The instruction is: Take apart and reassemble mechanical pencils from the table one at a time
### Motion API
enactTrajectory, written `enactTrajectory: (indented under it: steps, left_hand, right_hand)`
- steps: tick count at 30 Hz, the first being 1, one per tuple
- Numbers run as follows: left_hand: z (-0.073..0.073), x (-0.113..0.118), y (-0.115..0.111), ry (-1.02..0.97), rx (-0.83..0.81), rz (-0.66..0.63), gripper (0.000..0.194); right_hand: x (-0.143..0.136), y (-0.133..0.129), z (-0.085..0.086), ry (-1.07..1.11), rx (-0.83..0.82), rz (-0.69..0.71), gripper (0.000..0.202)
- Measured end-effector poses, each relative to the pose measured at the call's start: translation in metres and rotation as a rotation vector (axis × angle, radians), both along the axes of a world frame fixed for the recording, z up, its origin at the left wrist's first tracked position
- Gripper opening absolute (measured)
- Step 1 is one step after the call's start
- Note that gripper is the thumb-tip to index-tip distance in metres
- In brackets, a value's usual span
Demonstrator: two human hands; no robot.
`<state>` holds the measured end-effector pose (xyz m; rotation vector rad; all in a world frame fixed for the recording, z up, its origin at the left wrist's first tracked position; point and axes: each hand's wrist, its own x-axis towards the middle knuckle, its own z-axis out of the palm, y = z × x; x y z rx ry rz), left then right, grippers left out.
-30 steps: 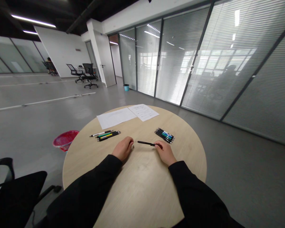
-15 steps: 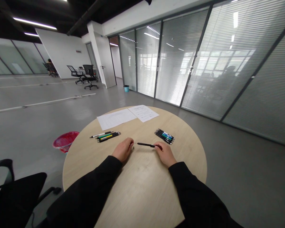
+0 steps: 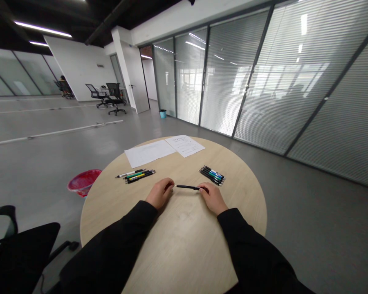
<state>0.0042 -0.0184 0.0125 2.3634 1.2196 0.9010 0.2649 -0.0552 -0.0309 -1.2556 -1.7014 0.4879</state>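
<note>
A slim black pen (image 3: 187, 187) lies nearly level between my hands, just above the round table. My right hand (image 3: 213, 199) is closed on its clip end, with the thumb and fingers pinching it. At the thin pale tip, my left hand (image 3: 160, 193) has its fingers pinched together; whatever they hold is mostly hidden, and a small dark bit shows under the fingertips. Beyond my left hand lies a loose row of pens (image 3: 139, 175) with black, white, green and yellow barrels. Another row of pens (image 3: 212, 175), black, blue and green, lies beyond my right hand.
Two printed paper sheets (image 3: 150, 153) lie at the far side of the wooden table (image 3: 184, 245). A red-lined bin (image 3: 84, 181) stands on the floor to the left, near a black chair (image 3: 24, 257). Glass partitions with blinds run along the right.
My left hand has shifted slightly right, closer to the pen's tip, so less of the thin piece shows between them. My right hand stays on the clip end.
</note>
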Motion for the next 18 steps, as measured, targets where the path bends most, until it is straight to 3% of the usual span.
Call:
enactTrajectory:
  steps: [13,18]
  left_hand:
    - [-0.0054,0.0058,-0.0016,-0.137,-0.107,-0.014,0.016]
    - [-0.0079,0.0037,-0.0004,-0.097,-0.04,0.01,0.017]
  right_hand:
    - [-0.0002,-0.0012,0.0019,0.034,-0.005,0.02,0.02]
    - [0.0002,-0.0001,0.0008,0.033,-0.001,0.011,0.02]
